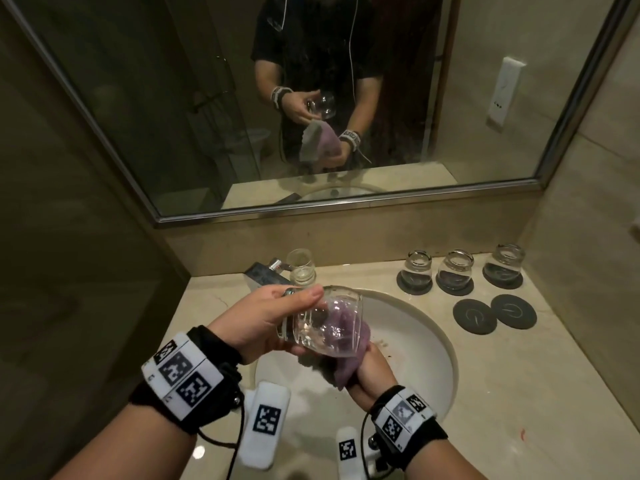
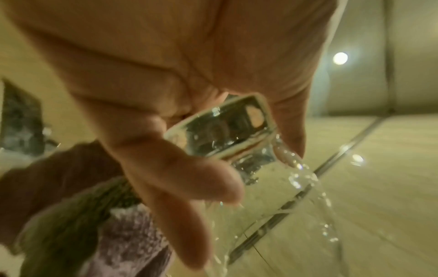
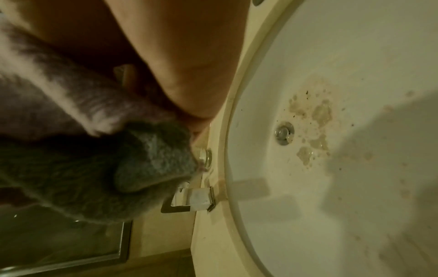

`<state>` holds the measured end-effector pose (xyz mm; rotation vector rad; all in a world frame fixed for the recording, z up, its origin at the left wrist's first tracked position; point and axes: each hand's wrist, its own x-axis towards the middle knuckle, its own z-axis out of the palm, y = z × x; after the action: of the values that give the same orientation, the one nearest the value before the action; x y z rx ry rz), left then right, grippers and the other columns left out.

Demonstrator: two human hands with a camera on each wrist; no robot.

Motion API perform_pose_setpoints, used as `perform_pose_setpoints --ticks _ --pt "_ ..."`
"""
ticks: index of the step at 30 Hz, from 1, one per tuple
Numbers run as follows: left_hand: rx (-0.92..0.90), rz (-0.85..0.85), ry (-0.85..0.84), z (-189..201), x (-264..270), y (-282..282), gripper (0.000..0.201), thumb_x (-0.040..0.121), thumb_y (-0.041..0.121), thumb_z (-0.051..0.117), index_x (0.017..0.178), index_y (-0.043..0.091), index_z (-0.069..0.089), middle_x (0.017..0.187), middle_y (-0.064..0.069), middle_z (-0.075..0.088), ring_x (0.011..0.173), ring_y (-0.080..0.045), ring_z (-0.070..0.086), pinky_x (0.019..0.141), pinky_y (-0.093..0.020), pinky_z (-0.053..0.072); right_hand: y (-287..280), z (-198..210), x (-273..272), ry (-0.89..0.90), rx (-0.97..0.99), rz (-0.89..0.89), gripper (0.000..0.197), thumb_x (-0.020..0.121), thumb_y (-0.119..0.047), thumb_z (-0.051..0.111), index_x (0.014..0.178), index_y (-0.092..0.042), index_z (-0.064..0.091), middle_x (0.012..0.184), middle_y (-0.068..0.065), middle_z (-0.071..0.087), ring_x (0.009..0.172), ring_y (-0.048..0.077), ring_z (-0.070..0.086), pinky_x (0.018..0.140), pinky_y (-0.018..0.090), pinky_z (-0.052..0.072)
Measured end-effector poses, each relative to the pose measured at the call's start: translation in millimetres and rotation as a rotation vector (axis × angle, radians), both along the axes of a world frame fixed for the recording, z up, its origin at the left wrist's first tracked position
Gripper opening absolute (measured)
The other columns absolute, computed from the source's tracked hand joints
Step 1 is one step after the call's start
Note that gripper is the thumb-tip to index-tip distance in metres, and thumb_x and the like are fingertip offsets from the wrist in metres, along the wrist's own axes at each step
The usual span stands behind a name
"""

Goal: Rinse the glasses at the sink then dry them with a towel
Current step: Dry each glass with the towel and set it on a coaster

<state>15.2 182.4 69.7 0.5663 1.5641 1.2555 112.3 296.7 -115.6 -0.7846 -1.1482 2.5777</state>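
Over the white sink [image 1: 415, 327] my left hand [image 1: 273, 317] grips a clear glass [image 1: 322, 323] on its side, thumb on top, mouth to the right. The left wrist view shows the thick base of the glass [image 2: 220, 129] between my left hand's fingers [image 2: 189, 180]. A purple towel [image 1: 346, 362] is stuffed into the glass, and my right hand [image 1: 370, 372] holds the towel from below. In the right wrist view the towel [image 3: 94, 168] fills the left side. Three glasses [image 1: 459, 270] stand on dark coasters at the back right.
One more glass [image 1: 302, 266] stands beside the chrome faucet [image 1: 268, 275] behind the sink. Two bare dark coasters [image 1: 493, 315] lie on the beige counter [image 1: 519, 393] right of the basin. A big mirror [image 1: 311, 98] lines the back wall. The basin [image 3: 343, 150] has brown spots near its drain [image 3: 283, 135].
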Motion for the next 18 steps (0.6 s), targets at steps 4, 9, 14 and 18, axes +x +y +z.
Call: perform_pose_setpoints --ticks 4,9,14,18 --pt "0.041 -0.069 0.02 4.4 0.0 -3.3 0.069 0.059 0.05 0.083 0.104 -0.001 0.07 0.09 -0.013 0.07 0.064 -0.017 0.064 0.048 -0.023 0.053 0.4 -4.6 2.7 -0.134 0.152 -0.116 0.025 0.097 -0.008 0.044 0.1 0.002 0.067 0.094 0.023 0.069 0.081 0.033 0.066 0.062 0.033 0.054" --pt "-0.025 0.034 0.08 4.7 -2.4 1.8 0.068 0.068 0.048 0.081 0.109 -0.004 0.067 0.084 -0.011 0.07 0.062 -0.015 0.065 0.048 -0.022 0.052 3.3 -0.2 6.8 -0.259 0.24 -0.425 0.018 0.094 -0.014 0.051 0.089 -0.01 0.068 0.095 0.014 0.069 0.094 0.031 0.064 0.074 0.036 0.054" --pt "-0.029 0.06 0.023 -2.9 1.3 2.1 0.064 0.073 0.044 0.074 0.117 -0.001 0.066 0.091 -0.013 0.072 0.066 -0.023 0.067 0.045 -0.019 0.049 -9.2 25.4 12.2 -0.017 0.654 -0.393 0.037 0.083 -0.055 0.058 0.108 -0.027 0.058 0.109 -0.006 0.064 0.101 0.01 0.061 0.079 0.024 0.051" --pt "-0.04 -0.019 -0.028 -5.3 6.8 3.4 0.065 0.07 0.051 0.075 0.112 0.002 0.069 0.092 -0.016 0.073 0.066 -0.024 0.068 0.048 -0.02 0.049 -12.7 25.7 3.7 0.035 0.705 -0.244 0.044 0.072 -0.048 0.067 0.111 -0.029 0.063 0.111 -0.004 0.068 0.106 0.016 0.063 0.091 0.039 0.052"
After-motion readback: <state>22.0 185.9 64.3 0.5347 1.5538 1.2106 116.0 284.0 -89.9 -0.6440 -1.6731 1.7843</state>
